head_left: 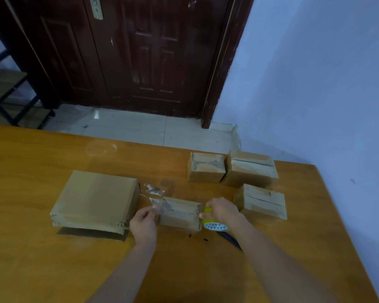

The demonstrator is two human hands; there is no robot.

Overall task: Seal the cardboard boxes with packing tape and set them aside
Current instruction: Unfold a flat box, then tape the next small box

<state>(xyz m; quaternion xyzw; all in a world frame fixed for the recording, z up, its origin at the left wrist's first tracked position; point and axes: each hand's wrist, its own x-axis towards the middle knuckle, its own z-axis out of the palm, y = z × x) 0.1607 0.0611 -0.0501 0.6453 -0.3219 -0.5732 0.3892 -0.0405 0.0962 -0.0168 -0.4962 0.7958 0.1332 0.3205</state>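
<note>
A small cardboard box (pixel 181 213) lies on the wooden table (pixel 53 270) between my hands. My left hand (pixel 145 221) pinches the loose end of clear tape (pixel 157 203) at the box's left end. My right hand (pixel 221 209) grips a yellow tape dispenser (pixel 213 225) at the box's right end, with the tape stretched across the box top. A larger flat cardboard box (pixel 96 200) lies to the left. Three small boxes sit at the right: one (pixel 206 168), another (pixel 251 169) behind, and a third (pixel 262 201) nearer.
A crumpled scrap of clear tape (pixel 154 190) lies on the table behind the small box. A dark blue object (pixel 230 238) lies under my right wrist. The table's right edge runs close to a blue wall (pixel 315 84). A dark door (pixel 140 51) stands beyond.
</note>
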